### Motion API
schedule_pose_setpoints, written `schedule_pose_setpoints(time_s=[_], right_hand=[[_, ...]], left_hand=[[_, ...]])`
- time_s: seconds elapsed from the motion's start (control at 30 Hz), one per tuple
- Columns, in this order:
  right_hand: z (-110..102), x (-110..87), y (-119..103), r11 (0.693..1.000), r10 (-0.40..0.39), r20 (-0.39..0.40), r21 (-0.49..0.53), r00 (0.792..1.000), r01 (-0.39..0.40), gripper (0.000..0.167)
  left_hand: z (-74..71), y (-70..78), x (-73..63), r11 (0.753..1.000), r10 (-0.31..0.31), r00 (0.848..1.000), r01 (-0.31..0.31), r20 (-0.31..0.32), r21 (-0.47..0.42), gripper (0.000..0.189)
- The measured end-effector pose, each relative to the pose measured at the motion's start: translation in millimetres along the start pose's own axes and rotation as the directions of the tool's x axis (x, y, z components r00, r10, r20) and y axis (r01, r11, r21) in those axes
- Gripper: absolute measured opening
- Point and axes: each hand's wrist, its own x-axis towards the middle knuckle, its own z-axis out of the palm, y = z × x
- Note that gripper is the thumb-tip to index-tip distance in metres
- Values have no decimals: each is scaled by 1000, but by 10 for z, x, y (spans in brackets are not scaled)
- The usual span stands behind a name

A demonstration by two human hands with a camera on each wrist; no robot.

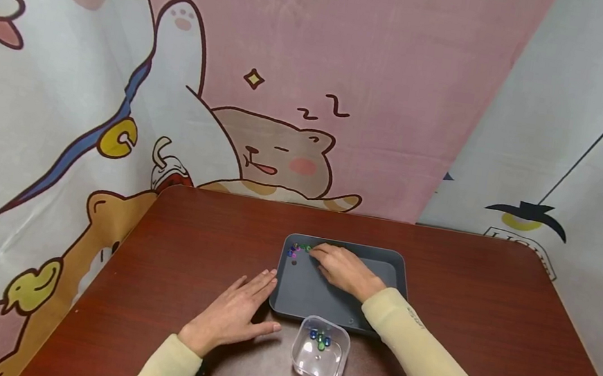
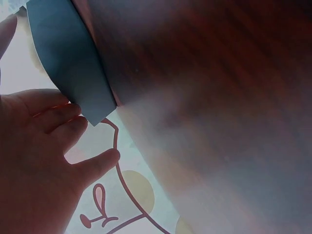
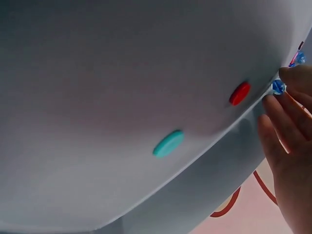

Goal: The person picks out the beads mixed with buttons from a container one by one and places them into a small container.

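My right hand (image 1: 344, 269) reaches over the dark grey tray (image 1: 314, 297). In the right wrist view, a small glassy bead (image 3: 278, 87) sits pinched between the fingertips; it looks blue there. A green bead (image 1: 308, 249) shows right at the fingertips in the head view. Several blue, pink and purple beads (image 1: 292, 251) cluster in the tray's far left corner. My left hand (image 1: 236, 315) lies with straight fingers against the tray's left edge, thumb spread toward me. In the left wrist view, those fingertips meet the tray's outer wall (image 2: 73, 58).
A clear plastic box (image 1: 318, 366) holding a few blue and green beads stands before the tray. A red disc (image 3: 240, 93) and a teal disc (image 3: 168, 144) lie in the tray. Behind the brown table (image 1: 213, 233) hangs a printed cartoon cloth (image 1: 397, 98).
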Motion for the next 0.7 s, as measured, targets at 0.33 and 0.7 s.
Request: schedule_pose_setpoints(time_s=[0.33,0.7], right_hand=[[-7,-60,11,992,-11,-20,-125,1000,8,30],[-18,-61,20,983,16,-27,-180,1000,-21,23]], left_hand=[[-7,7,-11,1000,-2,1000,2,-2,13,92],[-17,25,-18,1000,-3,1000,3,-10,12,91]])
